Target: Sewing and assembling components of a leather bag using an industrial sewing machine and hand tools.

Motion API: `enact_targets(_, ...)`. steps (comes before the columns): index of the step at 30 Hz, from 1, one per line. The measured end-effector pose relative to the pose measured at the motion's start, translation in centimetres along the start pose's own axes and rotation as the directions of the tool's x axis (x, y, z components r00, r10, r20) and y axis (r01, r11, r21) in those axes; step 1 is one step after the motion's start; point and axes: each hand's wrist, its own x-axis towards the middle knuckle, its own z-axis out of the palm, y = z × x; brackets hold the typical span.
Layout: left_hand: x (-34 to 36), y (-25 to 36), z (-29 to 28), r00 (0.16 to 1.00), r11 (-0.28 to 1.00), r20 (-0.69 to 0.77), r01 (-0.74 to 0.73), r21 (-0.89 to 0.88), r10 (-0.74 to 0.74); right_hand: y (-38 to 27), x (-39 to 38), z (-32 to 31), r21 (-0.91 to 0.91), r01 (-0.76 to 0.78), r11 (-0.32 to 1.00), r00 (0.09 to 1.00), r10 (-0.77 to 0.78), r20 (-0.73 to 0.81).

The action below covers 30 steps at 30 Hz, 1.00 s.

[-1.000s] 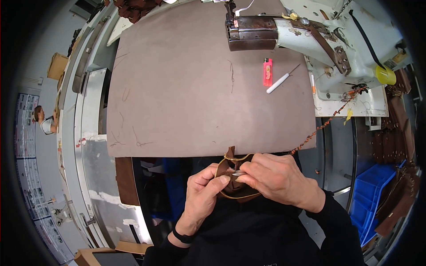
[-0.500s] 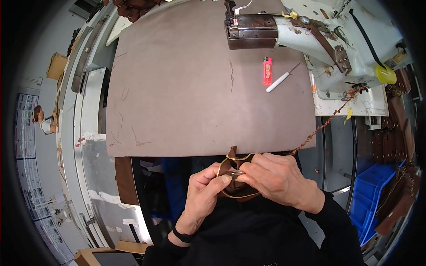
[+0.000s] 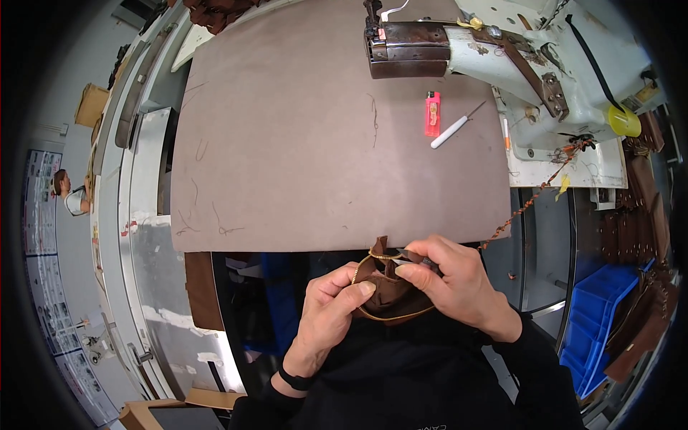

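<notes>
Just off the table's near edge, my left hand (image 3: 327, 304) pinches a small brown pouch (image 3: 389, 299) between thumb and fingers. A gold-toothed zipper (image 3: 356, 273) curves around the pouch's opening, and a brown tab sticks up at its far end. Thumb and fingers of my right hand (image 3: 456, 281) are closed on small thread snips (image 3: 405, 259). Their metal blades point left, apart, at the pouch's opening by the zipper; most of the grip is hidden by the hand. An orange-brown braided cord (image 3: 529, 202) runs from the sewing machine toward my right hand.
On the grey-brown table (image 3: 287, 143) lie a pink lighter (image 3: 432, 115), a white-handled awl (image 3: 450, 133) and loose threads. A sewing machine arm (image 3: 423, 54) reaches over its far right. Blue bins (image 3: 598, 322) and brown pieces stand right. A person (image 3: 74, 198) is far left.
My right hand has drawn slightly right, away from my left thumb, and the snips' parted blades now show. The pouch's front is more exposed. My left hand keeps its hold.
</notes>
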Motion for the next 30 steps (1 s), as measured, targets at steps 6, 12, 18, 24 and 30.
enact_targets(6, 0.0, 0.0, 0.0, 1.0, 0.999, 0.009, 0.028, -0.015, -0.028, -0.6, 0.2, -1.2, 0.164, -0.157, 0.974, 0.984, 0.14, 0.109)
enact_targets(12, 0.1, -0.3, -0.6, 0.996, 0.998, 0.073, -0.05, 0.031, 0.048, -0.6, 1.0, -2.0, 0.289, -0.444, 0.848, 0.857, 0.309, 0.413)
enact_targets(18, 0.0, -0.6, -1.0, 0.993, 0.996, 0.078, -0.086, 0.01, 0.085, -0.5, 0.7, -1.4, 0.37, -0.503, 0.781, 0.818, 0.293, 0.494)
enact_targets(24, 0.2, -0.6, -1.0, 0.993, 0.996, 0.078, -0.091, 0.024, 0.089, -0.8, 0.7, -1.0, 0.464, -0.516, 0.72, 0.841, 0.323, 0.434)
enact_targets(30, 0.2, -0.6, -1.0, 0.993, 0.996, 0.083, -0.085, 0.031, 0.082, -0.8, 0.6, -1.2, 0.424, -0.5, 0.755, 0.842, 0.31, 0.442)
